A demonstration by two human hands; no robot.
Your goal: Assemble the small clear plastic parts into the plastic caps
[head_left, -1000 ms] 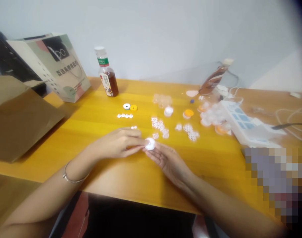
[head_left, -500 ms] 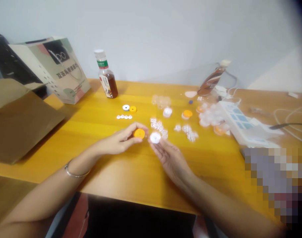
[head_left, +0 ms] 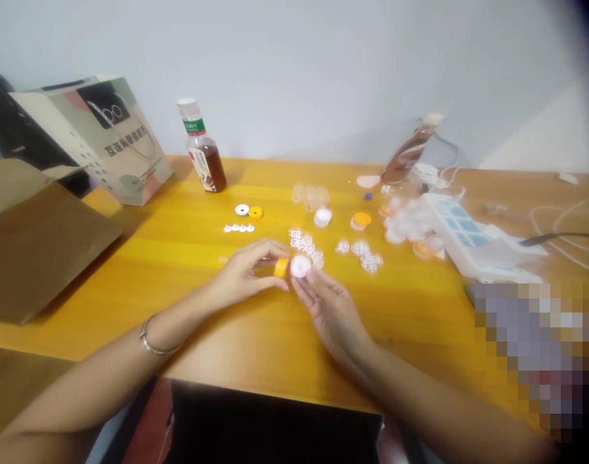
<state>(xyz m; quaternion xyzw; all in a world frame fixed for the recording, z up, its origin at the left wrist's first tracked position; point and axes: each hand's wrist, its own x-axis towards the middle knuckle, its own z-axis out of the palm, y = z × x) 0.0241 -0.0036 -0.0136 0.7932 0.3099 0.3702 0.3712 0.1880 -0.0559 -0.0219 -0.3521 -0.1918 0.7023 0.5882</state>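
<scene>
My left hand (head_left: 250,272) pinches an orange round cap (head_left: 281,267) by its rim, tilted so its edge faces me. Close to it on the right, my right hand (head_left: 329,299) holds a white round disc-shaped piece (head_left: 301,266) between thumb and fingers. A narrow gap lies between the two pieces. Just behind them are white perforated pieces (head_left: 303,243), with more perforated pieces (head_left: 365,254) to the right. Farther back stand a white round piece (head_left: 322,218) and an orange-topped one (head_left: 361,220). To the left lie a white and an orange cap (head_left: 255,212) above a row of small white discs (head_left: 239,228).
A brown paper bag (head_left: 48,245) and a printed carton bag (head_left: 115,142) occupy the left. Two drink bottles (head_left: 206,154) stand along the wall. On the right are a pile of translucent pieces (head_left: 405,225), a white power strip (head_left: 468,235) and cables.
My left hand has moved slightly right, turning the orange cap from face-up to edge-on, nearer the white piece. My right hand has hardly moved. The whole view has shifted a little.
</scene>
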